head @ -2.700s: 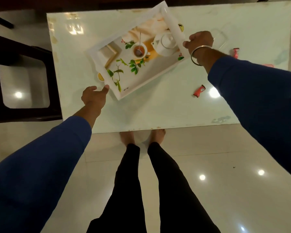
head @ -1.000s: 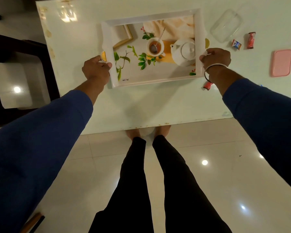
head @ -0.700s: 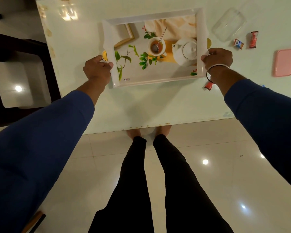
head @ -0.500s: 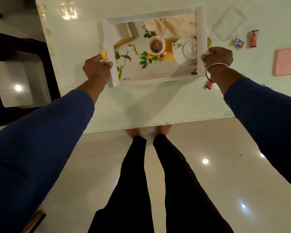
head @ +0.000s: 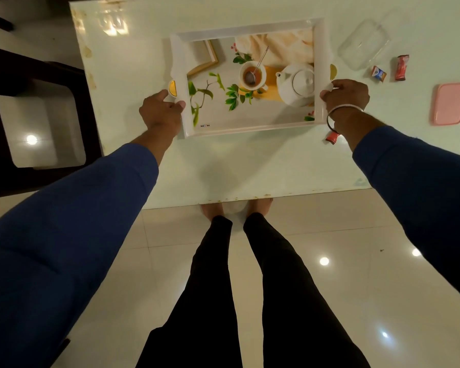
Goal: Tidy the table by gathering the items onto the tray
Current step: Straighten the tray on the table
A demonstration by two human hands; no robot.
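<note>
A white tray [head: 247, 30] with a printed picture of a teapot, cup and leaves lies flat on the pale green table [head: 144, 75]. My left hand [head: 161, 111] grips the tray's left handle and my right hand [head: 347, 95] grips its right handle. To the right of the tray lie a clear plastic box [head: 363, 46], a small blue and orange sachet [head: 378, 73], a red sachet [head: 401, 67] and a pink lid [head: 449, 103]. Another red sachet [head: 332, 138] peeks out under my right wrist.
A dark chair [head: 37, 115] stands at the table's left end. The table's near edge runs just in front of my feet [head: 237, 205]. Glossy floor tiles [head: 329, 261] spread below.
The tray was turned from a slant to square with the table edge and set in front of me. In the last half second both hands keep their hold and barely move.
</note>
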